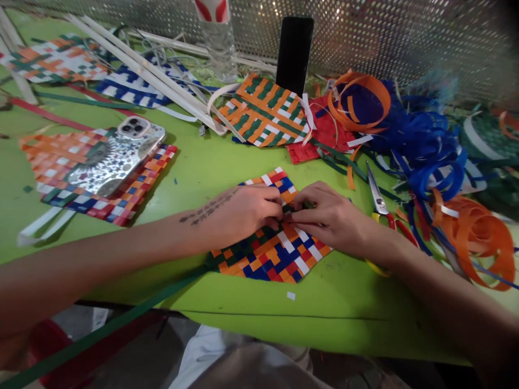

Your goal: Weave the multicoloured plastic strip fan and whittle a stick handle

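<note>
So we've got both hands on a multicolored woven strip mat (279, 256), which lies at an angle on the lime-green table (344, 302), near the edge right in front of us. Our left hand (259, 208) rests over its upper middle with the fingers curled in tight, but the fingertips are tucked away, so we can't tell what they're pinching. Our right hand (324, 213) comes in from the other side, thumb and forefinger nearly together at the weave, and honestly we can't tell if a strip is caught between them. The two sets of fingertips sit just beside each other. A long dark green strip (154, 297) trails from the mat's left corner, over the table edge and down to the lower left. Just past our right forearm are scissors (379, 202) with red and yellow handles, partly hidden by that arm, beside orange strip coils (478, 237) and a messy blue strip pile (425, 129). Off to the left, a smartphone in a patterned case (121, 156) lies on more weaving, and a black phone (294, 54) stands upright at the back, near a clear plastic bottle (219, 48).
</note>
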Demonstrator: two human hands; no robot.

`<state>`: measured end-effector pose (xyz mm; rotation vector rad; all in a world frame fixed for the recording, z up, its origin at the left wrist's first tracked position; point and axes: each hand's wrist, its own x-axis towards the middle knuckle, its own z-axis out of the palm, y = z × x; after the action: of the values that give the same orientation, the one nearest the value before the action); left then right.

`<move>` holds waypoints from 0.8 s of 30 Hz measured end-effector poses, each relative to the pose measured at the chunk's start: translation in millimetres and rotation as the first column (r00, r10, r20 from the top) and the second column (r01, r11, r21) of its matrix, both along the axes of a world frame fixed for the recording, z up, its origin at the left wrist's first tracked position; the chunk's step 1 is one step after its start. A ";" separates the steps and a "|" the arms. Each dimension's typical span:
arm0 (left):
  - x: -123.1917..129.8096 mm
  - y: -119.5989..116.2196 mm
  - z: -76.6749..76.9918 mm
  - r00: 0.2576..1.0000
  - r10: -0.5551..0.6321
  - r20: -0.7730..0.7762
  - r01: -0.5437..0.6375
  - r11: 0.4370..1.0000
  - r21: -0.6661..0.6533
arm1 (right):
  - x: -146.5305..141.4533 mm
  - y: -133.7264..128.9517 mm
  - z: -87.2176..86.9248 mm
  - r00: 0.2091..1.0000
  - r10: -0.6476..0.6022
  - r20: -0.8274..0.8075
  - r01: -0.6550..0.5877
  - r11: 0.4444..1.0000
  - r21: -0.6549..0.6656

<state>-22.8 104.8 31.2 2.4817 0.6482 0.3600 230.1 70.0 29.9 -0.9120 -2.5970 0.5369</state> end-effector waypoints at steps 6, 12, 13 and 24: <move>0.4 1.7 2.5 0.997 -0.070 -0.044 0.067 0.996 -0.063 | 1.6 -4.8 -10.5 0.999 -0.019 -0.032 0.022 0.994 0.105; 3.9 0.1 11.8 0.993 -0.063 -0.101 0.053 0.994 -0.099 | 1.3 -0.4 -18.8 0.991 -0.025 -0.132 0.036 0.996 0.080; 4.4 -0.1 12.4 0.992 -0.062 -0.107 0.051 0.994 -0.098 | 1.2 -0.3 -18.6 0.991 -0.028 -0.131 0.038 0.997 0.074; 6.6 1.0 7.6 0.996 -0.029 -0.086 0.024 0.998 -0.056 | 0.7 0.3 -19.2 0.991 -0.038 -0.129 0.047 0.997 0.064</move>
<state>-16.2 105.8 38.8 2.4616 0.6514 0.2218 230.8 70.3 10.7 -0.8793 -2.4599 0.4783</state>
